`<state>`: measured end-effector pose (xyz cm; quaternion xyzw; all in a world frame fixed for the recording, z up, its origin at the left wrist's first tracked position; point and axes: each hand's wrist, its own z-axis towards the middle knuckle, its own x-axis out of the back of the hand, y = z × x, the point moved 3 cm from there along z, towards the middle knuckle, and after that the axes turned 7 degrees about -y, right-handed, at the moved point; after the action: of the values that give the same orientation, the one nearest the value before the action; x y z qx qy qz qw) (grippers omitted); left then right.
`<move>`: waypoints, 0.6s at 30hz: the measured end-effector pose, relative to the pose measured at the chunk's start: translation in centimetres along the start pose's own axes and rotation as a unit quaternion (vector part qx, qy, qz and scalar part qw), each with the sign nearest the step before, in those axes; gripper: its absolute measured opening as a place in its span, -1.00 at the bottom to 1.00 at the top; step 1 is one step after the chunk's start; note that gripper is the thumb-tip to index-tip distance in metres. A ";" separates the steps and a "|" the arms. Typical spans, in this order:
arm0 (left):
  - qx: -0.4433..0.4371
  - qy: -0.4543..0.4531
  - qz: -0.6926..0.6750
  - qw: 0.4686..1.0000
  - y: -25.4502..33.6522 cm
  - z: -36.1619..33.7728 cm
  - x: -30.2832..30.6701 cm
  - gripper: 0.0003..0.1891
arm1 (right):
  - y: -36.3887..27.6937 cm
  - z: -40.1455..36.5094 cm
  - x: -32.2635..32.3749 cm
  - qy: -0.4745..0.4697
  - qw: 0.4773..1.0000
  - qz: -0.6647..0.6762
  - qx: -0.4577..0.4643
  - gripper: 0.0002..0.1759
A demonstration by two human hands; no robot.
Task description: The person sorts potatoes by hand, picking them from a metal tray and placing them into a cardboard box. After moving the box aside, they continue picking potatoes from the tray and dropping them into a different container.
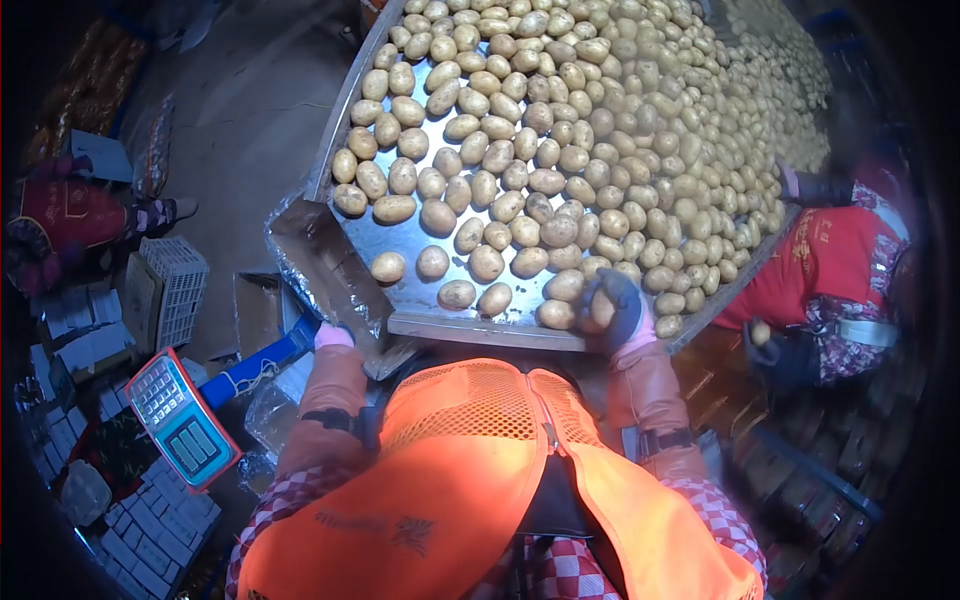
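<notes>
A person in an orange mesh vest [470, 420] stands at the near edge of a wide metal table [415, 295] heaped with potatoes [650, 130], seen from above through the head camera. The potatoes lie packed together toward the far side and the right, and thin out toward the near left, where shiny bare metal shows between them. The gloved right hand [624, 303] is at the near edge of the table, right of centre, its fingers curled around a potato [601, 309] beside others lying loose. The left hand [334, 333], with a pink cuff, is low beside a cardboard-lined chute [330, 265] at the table's left corner; its fingers are mostly hidden, so whether it grips anything cannot be told. Next to that hand, a blue post [258, 364] leads to a scale display [185, 420] with a red frame, a keypad and number windows. On the right, a co-worker in a red apron [815, 255] leans by the table, a single potato in one dark-gloved hand [775, 355]. At the far left, another person in red [75, 212] bends near a white plastic crate [178, 290] on the floor.
</notes>
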<state>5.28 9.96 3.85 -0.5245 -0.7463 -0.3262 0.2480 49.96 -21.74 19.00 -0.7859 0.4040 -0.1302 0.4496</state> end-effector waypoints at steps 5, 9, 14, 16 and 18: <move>-0.008 0.041 -0.016 0.999 0.7 -0.4 1.4 -0.52 | -4.2 3.2 -1.5 0.107 0.968 -0.214 0.077 -0.48; -0.163 0.213 -0.106 0.957 5.6 -1.1 3.6 -0.50 | -6.7 6.4 -6.4 -0.034 0.909 -0.387 0.152 -0.32; -0.468 0.095 -0.178 0.860 21.7 -9.6 1.5 -0.48 | -7.5 8.5 -2.2 -0.092 0.989 0.071 0.091 -0.27; -0.569 0.083 -0.015 0.818 27.9 -14.0 0.1 -0.47 | -6.9 4.7 1.3 -0.064 0.986 0.092 0.125 -0.38; -0.644 0.090 0.185 0.737 30.9 -16.6 -2.1 -0.40 | -4.3 1.0 6.6 -0.047 0.964 -0.118 0.232 -0.52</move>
<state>35.62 3.63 20.40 -0.6545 -0.2207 -0.7226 -0.0275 56.91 -24.96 20.90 -0.7077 0.2456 -0.2354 0.6192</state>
